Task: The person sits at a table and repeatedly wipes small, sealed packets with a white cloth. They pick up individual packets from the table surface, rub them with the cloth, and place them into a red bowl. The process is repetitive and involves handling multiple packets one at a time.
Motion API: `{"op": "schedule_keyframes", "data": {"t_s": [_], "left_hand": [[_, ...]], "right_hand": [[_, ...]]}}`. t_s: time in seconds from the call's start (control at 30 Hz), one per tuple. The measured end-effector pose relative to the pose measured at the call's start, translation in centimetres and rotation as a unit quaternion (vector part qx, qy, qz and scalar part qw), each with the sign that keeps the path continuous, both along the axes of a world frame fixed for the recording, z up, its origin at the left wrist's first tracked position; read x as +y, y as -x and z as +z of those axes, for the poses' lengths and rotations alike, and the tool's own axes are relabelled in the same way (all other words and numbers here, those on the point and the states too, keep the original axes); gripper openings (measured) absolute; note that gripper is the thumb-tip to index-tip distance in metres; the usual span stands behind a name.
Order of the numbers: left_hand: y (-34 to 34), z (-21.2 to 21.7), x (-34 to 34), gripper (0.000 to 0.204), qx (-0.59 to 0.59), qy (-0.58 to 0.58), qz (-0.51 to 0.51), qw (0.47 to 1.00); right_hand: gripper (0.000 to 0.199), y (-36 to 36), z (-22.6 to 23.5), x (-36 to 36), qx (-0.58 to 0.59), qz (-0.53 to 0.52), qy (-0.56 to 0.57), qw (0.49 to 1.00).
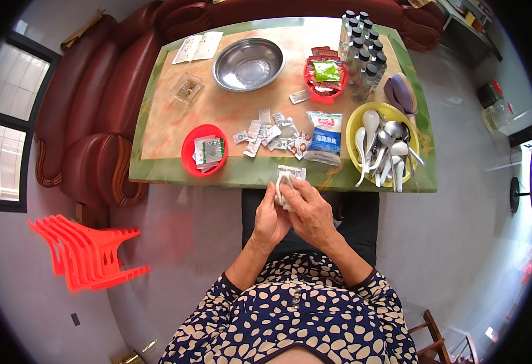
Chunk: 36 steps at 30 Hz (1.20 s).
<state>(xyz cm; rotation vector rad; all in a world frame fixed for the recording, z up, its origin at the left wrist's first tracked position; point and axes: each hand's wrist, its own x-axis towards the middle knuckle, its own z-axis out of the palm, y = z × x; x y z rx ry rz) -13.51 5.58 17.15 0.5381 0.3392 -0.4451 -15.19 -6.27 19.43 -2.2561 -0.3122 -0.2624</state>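
Observation:
My left hand and my right hand meet just in front of the table's near edge. Between them is a folded white cloth or wipe; its exact kind is hard to make out. The fingers of both hands are closed round it. Right behind the hands, a small sachet lies at the table edge. Beyond that is a loose pile of small white and silver sachets. To its left stands a red bowl with green and white sachets inside, and to its right lies a blue and white bag.
On the green-bordered table are a steel basin, a yellow basin of spoons, a red basket of packets, several black-capped bottles, a clear tray and a paper. Red plastic stools stand at left.

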Motion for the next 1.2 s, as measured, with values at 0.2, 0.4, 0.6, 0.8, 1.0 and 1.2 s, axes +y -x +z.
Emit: {"op": "schedule_keyframes", "data": {"t_s": [0.2, 0.4, 0.6, 0.8, 1.0, 1.2], "left_hand": [[0.0, -5.1, 2.3, 0.027, 0.001, -0.039, 0.022, 0.999], [-3.4, -10.9, 8.5, 0.019, 0.037, -0.172, 0.180, 0.968], [-11.4, -12.8, 17.1, 0.024, -0.022, -0.437, 0.304, 0.846], [-15.4, -14.1, 20.2, 0.020, -0.055, -0.560, 0.281, 0.777], [-15.5, -17.3, 24.1, 0.025, -0.094, -0.797, 0.170, 0.573], [-15.9, -10.9, 15.4, 0.052, -0.238, -0.900, 0.194, 0.310]], "right_hand": [[0.041, 2.3, -1.5, -1.1, 0.098, 0.152, -0.050, 0.982], [0.041, 3.9, -3.4, -2.3, 0.207, 0.178, -0.071, 0.959], [0.038, 4.1, -3.6, -2.0, 0.231, 0.167, -0.085, 0.955], [0.037, 4.1, -4.4, -2.3, 0.230, 0.164, -0.078, 0.956], [0.036, 3.7, -4.8, -2.3, 0.234, 0.173, -0.081, 0.953], [0.034, 3.9, -5.2, -2.9, 0.262, 0.139, -0.086, 0.951]]}}
